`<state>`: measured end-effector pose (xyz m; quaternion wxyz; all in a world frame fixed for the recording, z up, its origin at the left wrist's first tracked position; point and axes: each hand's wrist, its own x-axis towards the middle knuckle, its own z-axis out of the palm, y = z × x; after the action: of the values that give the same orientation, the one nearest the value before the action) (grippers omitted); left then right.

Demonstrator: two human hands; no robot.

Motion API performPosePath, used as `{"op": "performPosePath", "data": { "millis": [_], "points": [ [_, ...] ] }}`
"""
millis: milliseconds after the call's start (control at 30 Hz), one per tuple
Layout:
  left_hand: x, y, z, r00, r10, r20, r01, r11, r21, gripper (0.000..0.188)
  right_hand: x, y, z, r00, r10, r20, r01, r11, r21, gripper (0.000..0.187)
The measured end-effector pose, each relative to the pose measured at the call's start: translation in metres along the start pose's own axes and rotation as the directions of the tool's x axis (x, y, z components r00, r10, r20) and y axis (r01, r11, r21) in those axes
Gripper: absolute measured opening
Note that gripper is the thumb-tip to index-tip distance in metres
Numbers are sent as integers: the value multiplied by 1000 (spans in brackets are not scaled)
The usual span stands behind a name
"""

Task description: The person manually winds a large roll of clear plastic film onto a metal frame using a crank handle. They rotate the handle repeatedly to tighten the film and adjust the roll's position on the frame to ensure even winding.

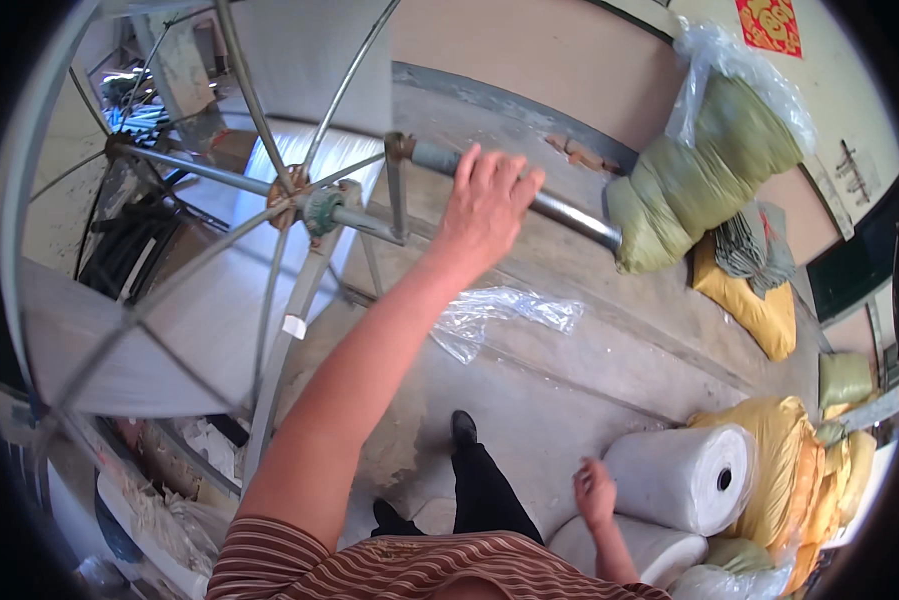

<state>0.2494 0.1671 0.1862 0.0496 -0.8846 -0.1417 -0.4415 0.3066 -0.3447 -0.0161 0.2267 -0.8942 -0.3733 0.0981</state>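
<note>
My left hand [487,205] reaches far forward and is closed over a metal bar [574,220]. The bar has a grey sleeve near its left end, where it meets a rusty upright bracket [397,190]. To its left stands a large spoked metal wheel frame [287,200], with a green bearing housing [322,212] at the hub. My right hand [594,495] hangs low at my right, its fingers loosely curled and apart, with nothing seen in it. Beside that hand lies a white roll [669,475] with a dark core hole, on top of another white roll [624,550].
Crumpled clear plastic film [509,312] lies on the concrete floor. A stuffed green sack [704,165] leans by the wall at the bar's right end. Yellow sacks [784,450] crowd the right side. White sheeting [139,350] hangs within the frame at left.
</note>
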Motion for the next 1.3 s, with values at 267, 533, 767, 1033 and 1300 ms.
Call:
{"op": "performPosePath", "data": {
  "millis": [267,533,767,1033,1300],
  "points": [
    [69,-64,147,998,-53,46,57,992,-112,54,-215,130,65,668,519,534,-431,854,-291,33],
    [9,-94,317,910,-161,383,200,978,-64,50,-197,140,24,418,702,577,-797,588,-138,40],
    [-162,-84,358,760,-286,584,321,946,45,44,-106,146,57,651,549,524,-717,672,186,30],
    [-314,-10,249,644,-306,701,372,926,63,41,8,73,27,937,148,316,-163,986,21,22],
    [-322,50,83,504,-279,817,352,931,100,28,50,-115,50,917,-399,-16,385,873,299,26]
  ]
}}
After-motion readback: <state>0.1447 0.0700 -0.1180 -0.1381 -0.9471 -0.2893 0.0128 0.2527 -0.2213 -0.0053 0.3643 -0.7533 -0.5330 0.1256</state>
